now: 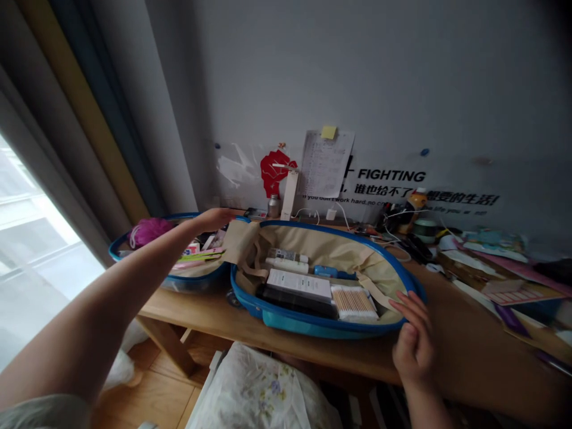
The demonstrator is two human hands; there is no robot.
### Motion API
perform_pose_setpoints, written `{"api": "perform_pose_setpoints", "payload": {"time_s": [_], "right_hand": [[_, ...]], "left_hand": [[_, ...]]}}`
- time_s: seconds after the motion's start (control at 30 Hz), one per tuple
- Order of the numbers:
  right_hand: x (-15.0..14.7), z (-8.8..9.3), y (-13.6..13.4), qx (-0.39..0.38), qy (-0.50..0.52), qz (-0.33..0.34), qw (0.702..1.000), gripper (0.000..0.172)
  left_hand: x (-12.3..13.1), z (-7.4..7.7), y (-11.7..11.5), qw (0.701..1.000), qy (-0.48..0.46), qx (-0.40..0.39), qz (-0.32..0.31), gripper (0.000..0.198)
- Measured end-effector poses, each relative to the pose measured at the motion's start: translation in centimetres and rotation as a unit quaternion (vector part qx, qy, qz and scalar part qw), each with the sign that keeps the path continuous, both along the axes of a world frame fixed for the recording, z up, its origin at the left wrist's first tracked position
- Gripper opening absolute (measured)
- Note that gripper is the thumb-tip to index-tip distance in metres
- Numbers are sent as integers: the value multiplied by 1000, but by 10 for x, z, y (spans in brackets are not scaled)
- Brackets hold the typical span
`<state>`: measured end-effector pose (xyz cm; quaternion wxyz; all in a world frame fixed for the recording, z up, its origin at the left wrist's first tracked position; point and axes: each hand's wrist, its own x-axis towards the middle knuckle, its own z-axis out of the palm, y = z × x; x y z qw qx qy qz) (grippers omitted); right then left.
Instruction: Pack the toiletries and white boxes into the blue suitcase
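Note:
An oval blue suitcase (328, 332) with a beige lining lies spread open on the wooden desk. My left hand (217, 219) reaches over its left half, fingers stretched out near the far rim and a beige flap (239, 239). At the right end, my right hand (415, 333) has its fingers over the rim and its thumb outside, beside a beige strap (374, 292). The right half holds a pack of cotton swabs (354, 302), a white box (299, 283), a dark box (297, 302), white tubes (288, 264) and a blue item (328, 271).
A purple mesh bath puff (151, 232) sits in the left half. Clutter, including a bottle (415, 205) and papers (513, 292), covers the desk's right side. A white lamp (290, 193) stands behind. Below is a chair with a floral cover (268, 390); curtains (89, 119) hang left.

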<state>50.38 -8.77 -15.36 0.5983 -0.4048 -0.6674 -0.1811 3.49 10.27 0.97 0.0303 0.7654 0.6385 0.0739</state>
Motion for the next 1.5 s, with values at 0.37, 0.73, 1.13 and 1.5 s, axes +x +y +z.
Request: {"api": "perform_pose_setpoints", "payload": {"time_s": [0.37,0.73,1.13,1.5], "right_hand": [[1,-2,1,-5,9,3,1000,43],[2,-4,1,0,3,-5,1000,41],[1,-2,2,3,3,-6,1000,42],[0,-1,0,0,2,-7,1000,40]], "left_hand": [[-124,-33,-53,989,64,-89,101,20],[-129,-40,-50,992,57,-92,69,25],[-107,-41,-47,994,13,-102,28,20],[-112,-34,-55,995,3,-83,59,19]]}}
